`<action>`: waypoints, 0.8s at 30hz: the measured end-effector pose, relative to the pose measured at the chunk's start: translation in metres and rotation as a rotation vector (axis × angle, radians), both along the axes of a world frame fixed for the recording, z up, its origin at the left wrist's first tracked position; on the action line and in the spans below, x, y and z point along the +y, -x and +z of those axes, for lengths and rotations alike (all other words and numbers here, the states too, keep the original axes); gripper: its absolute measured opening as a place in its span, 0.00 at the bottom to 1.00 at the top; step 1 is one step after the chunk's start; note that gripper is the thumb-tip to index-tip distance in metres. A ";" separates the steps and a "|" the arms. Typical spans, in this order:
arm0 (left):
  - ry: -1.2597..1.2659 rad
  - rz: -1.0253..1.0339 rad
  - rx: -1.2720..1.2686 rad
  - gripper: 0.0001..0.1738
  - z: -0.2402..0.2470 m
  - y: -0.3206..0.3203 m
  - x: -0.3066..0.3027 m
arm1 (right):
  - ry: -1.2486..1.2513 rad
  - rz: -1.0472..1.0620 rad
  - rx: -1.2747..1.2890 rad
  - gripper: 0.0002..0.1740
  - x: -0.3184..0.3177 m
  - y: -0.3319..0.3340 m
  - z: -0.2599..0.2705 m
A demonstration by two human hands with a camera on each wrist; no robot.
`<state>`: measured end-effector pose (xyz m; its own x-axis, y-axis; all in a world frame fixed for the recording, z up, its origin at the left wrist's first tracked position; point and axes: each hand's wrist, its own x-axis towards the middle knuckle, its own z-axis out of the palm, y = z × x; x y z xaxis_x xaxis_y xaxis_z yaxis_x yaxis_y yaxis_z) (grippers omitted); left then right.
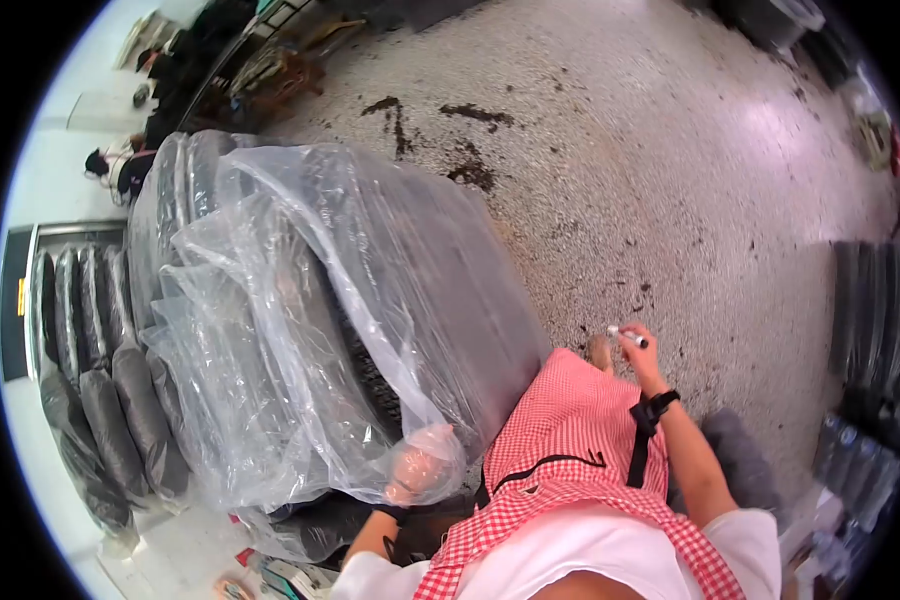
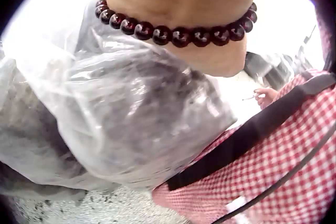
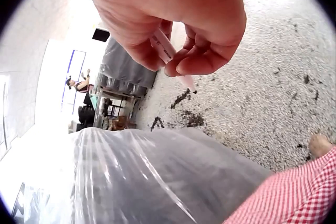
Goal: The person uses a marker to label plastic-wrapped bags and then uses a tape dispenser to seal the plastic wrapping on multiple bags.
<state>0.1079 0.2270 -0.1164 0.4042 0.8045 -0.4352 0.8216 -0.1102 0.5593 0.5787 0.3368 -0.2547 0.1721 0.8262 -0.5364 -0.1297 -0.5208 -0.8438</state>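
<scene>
My left hand (image 1: 420, 468) shows through thin clear plastic at the near edge of a big stack of filled bags, its fingers blurred by the film. In the left wrist view, a dark red bead bracelet (image 2: 181, 36) circles that wrist, and a filled clear plastic bag (image 2: 142, 103) lies just past it. A white marker pen (image 3: 167, 50) with a small dark tip is pinched between the thumb and fingers of my right hand (image 3: 178, 19). That hand is out over the speckled floor, to the right of the plastic-wrapped stack (image 1: 440, 270).
Dark filled bags (image 1: 110, 430) are piled on the left. More wrapped bags (image 1: 870, 310) stand at the right edge. Dark crumbs of soil (image 1: 470, 165) lie scattered on the floor (image 1: 690, 200). A person (image 3: 79, 84) is far off in the right wrist view.
</scene>
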 end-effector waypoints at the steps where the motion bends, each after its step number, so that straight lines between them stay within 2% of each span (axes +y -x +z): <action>1: -0.192 -0.077 0.096 0.27 0.044 -0.037 0.019 | -0.028 0.033 0.028 0.07 0.030 -0.010 0.003; 2: -0.176 -0.047 0.094 0.27 0.051 -0.048 0.015 | -0.018 0.061 0.055 0.07 0.069 -0.011 0.021; 4: -0.340 0.158 0.217 0.35 0.048 -0.066 -0.002 | -0.003 0.076 0.104 0.08 0.143 0.001 0.039; 5: -0.301 0.234 0.145 0.39 0.040 -0.068 -0.004 | 0.008 0.069 0.120 0.08 0.181 0.010 0.044; 6: -0.300 0.262 0.128 0.39 0.031 -0.075 -0.004 | 0.013 0.105 0.137 0.09 0.219 0.021 0.046; 8: -0.190 0.407 0.309 0.40 0.022 -0.092 -0.010 | 0.036 0.185 0.148 0.10 0.287 0.050 0.045; 9: -0.302 0.410 0.324 0.38 0.016 -0.102 -0.011 | -0.037 0.203 0.182 0.10 0.324 0.066 0.044; 10: -0.281 0.451 0.332 0.38 0.008 -0.112 -0.018 | -0.102 0.224 0.220 0.10 0.358 0.083 0.043; 11: -0.190 0.660 0.438 0.28 -0.006 -0.124 -0.025 | -0.080 0.273 0.223 0.10 0.393 0.102 0.046; 12: -0.091 0.866 0.549 0.18 -0.002 -0.139 -0.004 | -0.095 0.294 0.292 0.10 0.431 0.123 0.051; 13: -0.052 0.939 0.804 0.19 0.006 -0.160 0.019 | -0.104 0.319 0.362 0.10 0.467 0.147 0.047; 14: -0.011 0.990 0.820 0.19 0.015 -0.171 0.047 | -0.074 0.377 0.371 0.10 0.498 0.171 0.036; 16: 0.523 1.500 0.675 0.21 0.029 -0.185 0.095 | -0.047 0.428 0.429 0.09 0.554 0.223 0.016; 17: 0.706 1.339 0.744 0.23 0.009 -0.186 0.082 | 0.029 0.412 0.406 0.09 0.572 0.249 0.012; 18: 1.028 1.220 0.655 0.23 0.033 -0.184 0.140 | 0.074 0.430 0.410 0.09 0.585 0.272 0.013; 19: 1.015 1.116 0.344 0.24 0.046 -0.177 0.178 | 0.078 0.526 0.433 0.09 0.602 0.295 0.015; 20: 0.934 1.172 0.181 0.24 0.055 -0.170 0.236 | 0.070 0.624 0.457 0.09 0.618 0.316 0.021; 21: 0.557 1.159 0.267 0.24 0.061 -0.165 0.296 | 0.094 0.665 0.464 0.09 0.624 0.336 0.033; 22: 0.441 1.123 0.242 0.20 0.068 -0.147 0.355 | 0.105 0.752 0.491 0.09 0.629 0.353 0.038; 23: 0.166 1.000 0.247 0.12 0.069 -0.123 0.410 | 0.102 0.818 0.484 0.09 0.631 0.371 0.041; 24: -0.209 0.937 0.251 0.09 0.071 -0.095 0.475 | 0.097 0.882 0.479 0.10 0.636 0.390 0.041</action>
